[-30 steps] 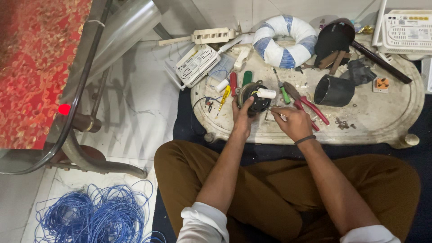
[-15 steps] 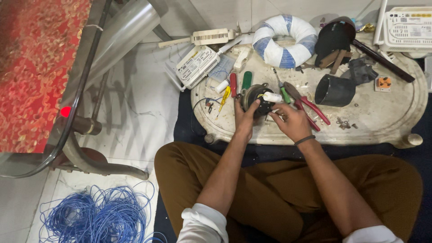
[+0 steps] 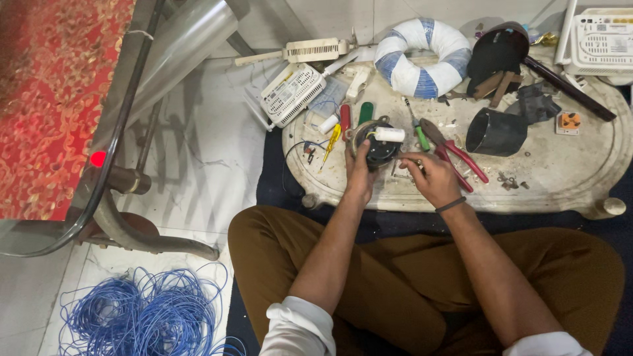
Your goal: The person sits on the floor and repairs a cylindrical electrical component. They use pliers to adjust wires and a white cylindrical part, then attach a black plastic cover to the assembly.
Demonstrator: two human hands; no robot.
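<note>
A: Where is the small round motor (image 3: 377, 146) kept?

B: It is held at the near edge of the low white desk (image 3: 567, 173), just in front of the knees. A white cylindrical capacitor (image 3: 389, 134) lies across its top, with a thin yellow wire going into the housing.

A: How should this step be done well?

B: It is judged that the motor should be kept steady and a little raised, so that the wires are not pulled. The small part should be handled only by the fingertips, and the capacitor should not be pushed off. Loose screws are scattered on the desk, so the work is best kept over the top.

A: How are the hands placed?

B: The left hand (image 3: 359, 175) is closed around the left side of the motor, thumb up along the rim. The right hand (image 3: 432, 178) is pinched, fingertips drawn together just beside the motor. What is held there is too small to be told. A dark band is worn on that wrist, and both forearms are stretched forward over the crossed legs.

A: What is lying around?

B: Red-handled pliers (image 3: 458, 153) and a green-handled screwdriver (image 3: 417, 129) are just right of the motor, and a yellow-handled screwdriver (image 3: 331, 141) is left of it. Farther back, a blue-and-white taped ring (image 3: 423, 58) and a black cup-shaped housing (image 3: 494, 132) are seen. A coil of blue wire (image 3: 142, 316) lies on the floor.
</note>
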